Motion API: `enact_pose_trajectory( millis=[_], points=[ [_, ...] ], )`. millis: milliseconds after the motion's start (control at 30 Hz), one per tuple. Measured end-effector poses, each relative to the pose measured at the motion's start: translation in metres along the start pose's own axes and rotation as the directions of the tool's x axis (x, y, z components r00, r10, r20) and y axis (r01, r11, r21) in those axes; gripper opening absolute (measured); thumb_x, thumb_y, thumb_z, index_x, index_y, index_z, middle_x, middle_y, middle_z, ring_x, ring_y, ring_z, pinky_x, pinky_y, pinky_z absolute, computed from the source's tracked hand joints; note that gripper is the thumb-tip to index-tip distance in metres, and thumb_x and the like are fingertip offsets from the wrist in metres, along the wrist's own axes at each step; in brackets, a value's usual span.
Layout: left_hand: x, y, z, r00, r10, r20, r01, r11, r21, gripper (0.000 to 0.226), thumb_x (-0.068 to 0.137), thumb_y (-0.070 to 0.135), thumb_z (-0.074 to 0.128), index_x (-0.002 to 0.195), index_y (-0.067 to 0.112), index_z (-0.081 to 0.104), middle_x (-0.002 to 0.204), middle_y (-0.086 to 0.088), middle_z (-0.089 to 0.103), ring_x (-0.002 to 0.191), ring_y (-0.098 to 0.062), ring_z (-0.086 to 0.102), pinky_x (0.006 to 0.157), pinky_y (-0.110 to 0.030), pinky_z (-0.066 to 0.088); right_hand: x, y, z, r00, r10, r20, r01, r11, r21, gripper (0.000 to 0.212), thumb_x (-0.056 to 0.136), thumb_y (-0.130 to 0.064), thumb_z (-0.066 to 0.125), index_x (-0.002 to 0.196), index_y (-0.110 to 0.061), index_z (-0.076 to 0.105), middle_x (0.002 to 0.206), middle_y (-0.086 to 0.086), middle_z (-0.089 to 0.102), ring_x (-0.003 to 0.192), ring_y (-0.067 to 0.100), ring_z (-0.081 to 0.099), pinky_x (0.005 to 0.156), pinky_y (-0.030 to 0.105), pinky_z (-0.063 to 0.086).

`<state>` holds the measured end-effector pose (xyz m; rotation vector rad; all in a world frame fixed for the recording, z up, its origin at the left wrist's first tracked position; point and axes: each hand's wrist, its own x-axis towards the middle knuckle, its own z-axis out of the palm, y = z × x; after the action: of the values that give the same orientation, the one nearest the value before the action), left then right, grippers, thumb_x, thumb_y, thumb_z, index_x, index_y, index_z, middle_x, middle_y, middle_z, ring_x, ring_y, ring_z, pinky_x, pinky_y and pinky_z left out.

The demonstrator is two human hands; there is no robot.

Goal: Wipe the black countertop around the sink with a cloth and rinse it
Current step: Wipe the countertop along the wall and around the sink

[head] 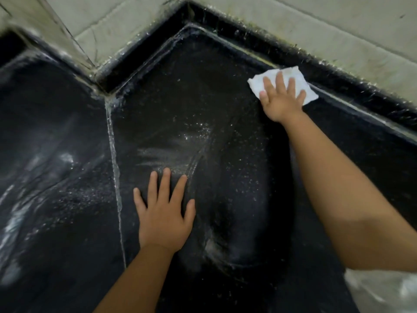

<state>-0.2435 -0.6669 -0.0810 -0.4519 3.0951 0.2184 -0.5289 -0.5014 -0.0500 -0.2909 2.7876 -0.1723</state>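
The wet, speckled black stone worktop (pixel 203 143) runs into a corner of pale tiled wall (pixel 316 26). At its back edge the right hand (pixel 281 102) presses flat, fingers spread, on a folded white cloth (pixel 261 83). The left hand (pixel 163 213) rests open near the middle, holding nothing.

Two hands (pixel 164 213) (pixel 281 99), one white cloth (pixel 300 83), one black countertop (pixel 67 222).
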Motion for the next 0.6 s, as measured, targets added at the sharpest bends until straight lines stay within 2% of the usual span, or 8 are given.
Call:
enact_pose_trajectory(
  millis=[100, 200, 300, 333, 400, 433, 533, 600],
  points=[
    [0.001, -0.001, 0.000, 1.000, 0.000, 0.013, 0.000, 0.999, 0.032, 0.062, 0.095, 0.049, 0.006, 0.127, 0.018, 0.049, 0.135, -0.014, 0.049, 0.129, -0.029, 0.024, 0.107, -0.056, 0.014, 0.010, -0.031, 0.002, 0.993, -0.112, 0.034, 0.112, 0.993, -0.024, 0.050, 0.101, -0.040, 0.014, 0.148, -0.030, 0.000, 0.156, -0.001, -0.015, 0.143, 0.029, -0.014, 0.112, 0.051, -0.005],
    [0.001, -0.002, 0.001, 1.000, -0.008, 0.010, 0.008, 0.999, 0.052, 0.065, 0.095, 0.050, 0.004, 0.125, 0.018, 0.052, 0.134, -0.013, 0.051, 0.128, -0.029, 0.026, 0.097, -0.062, 0.020, -0.014, -0.055, 0.015, 0.964, -0.264, 0.047, 0.267, 0.961, -0.077, 0.049, 0.100, -0.039, 0.015, 0.148, -0.032, 0.004, 0.157, -0.001, -0.012, 0.143, 0.027, -0.012, 0.113, 0.050, -0.002],
    [0.002, -0.001, 0.000, 1.000, 0.000, -0.030, 0.001, 0.999, 0.032, 0.060, 0.096, 0.049, 0.010, 0.125, 0.017, 0.052, 0.133, -0.015, 0.051, 0.128, -0.029, 0.025, 0.106, -0.057, 0.016, -0.065, -0.060, 0.037, 0.923, -0.377, 0.075, 0.383, 0.917, -0.111, 0.049, 0.100, -0.039, 0.016, 0.148, -0.033, 0.006, 0.157, -0.001, -0.008, 0.143, 0.027, -0.010, 0.113, 0.048, -0.001],
    [0.002, -0.001, -0.001, 0.999, 0.003, -0.041, -0.002, 1.000, 0.022, 0.056, 0.095, 0.047, 0.016, 0.125, 0.017, 0.052, 0.133, -0.015, 0.051, 0.128, -0.029, 0.024, 0.106, -0.058, 0.016, -0.088, -0.053, 0.046, 0.899, -0.433, 0.058, 0.437, 0.890, -0.131, 0.048, 0.099, -0.040, 0.016, 0.147, -0.032, 0.012, 0.157, 0.001, -0.001, 0.144, 0.028, -0.003, 0.112, 0.048, 0.000],
    [0.002, 0.001, -0.002, 0.999, 0.000, -0.034, 0.001, 1.000, 0.014, 0.052, 0.089, 0.043, 0.029, 0.125, 0.016, 0.055, 0.133, -0.016, 0.051, 0.127, -0.028, 0.024, 0.099, -0.061, 0.019, -0.140, -0.027, 0.062, 0.847, -0.532, 0.013, 0.528, 0.837, -0.146, 0.049, 0.099, -0.043, 0.010, 0.140, -0.031, 0.034, 0.151, 0.006, 0.030, 0.138, 0.032, 0.023, 0.108, 0.045, 0.010],
    [0.002, 0.001, -0.003, 1.000, 0.000, -0.028, 0.001, 1.000, 0.021, 0.052, 0.086, 0.042, 0.032, 0.124, 0.016, 0.056, 0.132, -0.016, 0.052, 0.127, -0.029, 0.024, 0.096, -0.062, 0.019, -0.163, -0.007, 0.071, 0.827, -0.562, -0.014, 0.554, 0.820, -0.146, 0.050, 0.098, -0.044, 0.008, 0.135, -0.031, 0.039, 0.146, 0.004, 0.039, 0.135, 0.031, 0.028, 0.107, 0.043, 0.011],
    [0.002, 0.002, -0.006, 1.000, 0.005, -0.014, -0.004, 0.999, 0.043, 0.052, 0.085, 0.041, 0.033, 0.123, 0.015, 0.056, 0.131, -0.016, 0.053, 0.127, -0.029, 0.026, 0.094, -0.062, 0.020, -0.204, 0.054, 0.073, 0.898, -0.433, 0.079, 0.441, 0.883, -0.161, 0.052, 0.097, -0.050, 0.004, 0.134, -0.034, 0.036, 0.146, -0.002, 0.034, 0.142, 0.017, 0.008, 0.110, 0.036, 0.003],
    [0.002, 0.002, -0.007, 1.000, 0.000, 0.008, -0.001, 0.999, 0.042, 0.052, 0.085, 0.042, 0.033, 0.124, 0.016, 0.056, 0.131, -0.016, 0.052, 0.129, -0.029, 0.027, 0.095, -0.061, 0.020, -0.195, 0.072, 0.056, 0.959, -0.280, 0.050, 0.284, 0.951, -0.120, 0.062, 0.094, -0.057, 0.000, 0.136, -0.033, 0.038, 0.148, 0.004, 0.034, 0.142, 0.019, 0.008, 0.107, 0.037, 0.007]
  ],
)
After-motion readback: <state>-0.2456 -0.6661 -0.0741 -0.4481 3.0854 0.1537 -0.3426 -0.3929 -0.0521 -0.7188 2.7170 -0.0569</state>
